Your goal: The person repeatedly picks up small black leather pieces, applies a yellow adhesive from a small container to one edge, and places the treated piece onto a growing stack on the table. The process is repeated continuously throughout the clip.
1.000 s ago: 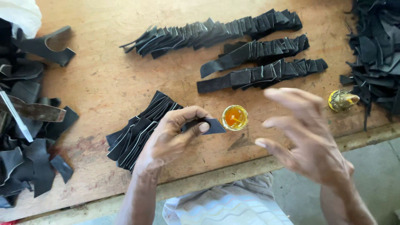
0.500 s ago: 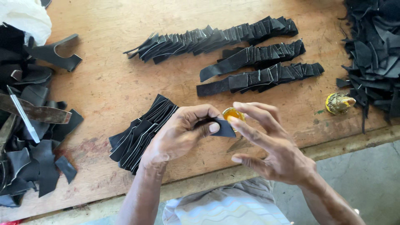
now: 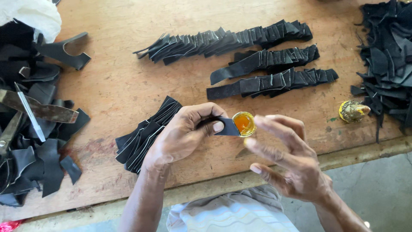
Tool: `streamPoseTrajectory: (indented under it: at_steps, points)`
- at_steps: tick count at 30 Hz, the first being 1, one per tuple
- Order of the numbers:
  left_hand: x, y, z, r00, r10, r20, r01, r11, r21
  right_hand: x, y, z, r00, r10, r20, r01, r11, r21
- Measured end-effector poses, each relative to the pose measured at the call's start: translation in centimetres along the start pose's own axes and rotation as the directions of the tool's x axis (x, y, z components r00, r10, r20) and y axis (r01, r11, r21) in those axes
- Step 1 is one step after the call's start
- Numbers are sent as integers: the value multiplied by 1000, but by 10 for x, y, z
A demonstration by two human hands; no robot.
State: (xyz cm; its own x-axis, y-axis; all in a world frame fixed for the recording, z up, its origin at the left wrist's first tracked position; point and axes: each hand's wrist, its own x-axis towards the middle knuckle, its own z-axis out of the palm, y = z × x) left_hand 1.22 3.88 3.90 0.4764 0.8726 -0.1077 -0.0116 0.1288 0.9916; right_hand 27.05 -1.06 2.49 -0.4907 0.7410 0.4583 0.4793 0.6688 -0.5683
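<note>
Wooden bench (image 3: 120, 90): left hand (image 3: 182, 137) pinches a black strip (image 3: 226, 127), pointing right toward a glue pot (image 3: 244, 123). Right hand (image 3: 287, 159), fingers spread, empty, hovers just right of the pot.

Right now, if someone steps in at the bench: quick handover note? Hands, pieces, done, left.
Left hand: pinches one small black piece between thumb and fingers, beside the small open pot of amber glue.
Right hand: empty, fingers spread, fingertips close to the pot.
Black pieces: fanned stack under the left hand; three laid-out rows farther back on the wooden table; loose heaps at both sides.
Done: rows look laid out.
Left: probably the held piece and the stack; whether any glue is on it cannot be told.
</note>
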Motion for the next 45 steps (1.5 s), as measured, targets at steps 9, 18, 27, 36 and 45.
streamPoseTrajectory:
  at_steps: [9, 18, 27, 36, 45]
  points:
    - [2, 5, 7, 999, -37, -7, 38, 987, 155, 4, 18, 15, 990, 72, 122, -91, 984, 156]
    - [16, 3, -24, 991, -26, -129, 21, 999, -38, -6, 7, -4, 997, 68, 38, -73, 987, 144]
    - [80, -9, -29, 971, 231, -65, -195, 917, 347, -14, 24, -23, 969, 234, -73, -227, 969, 97]
    - [114, -11, -25, 954, 294, -54, -193, 742, 642, -29, 49, -28, 947, 298, -121, -281, 950, 138]
    - [140, -29, -1, 901, 431, 46, -253, 437, 863, -28, 63, -35, 934, 324, -149, -306, 943, 127]
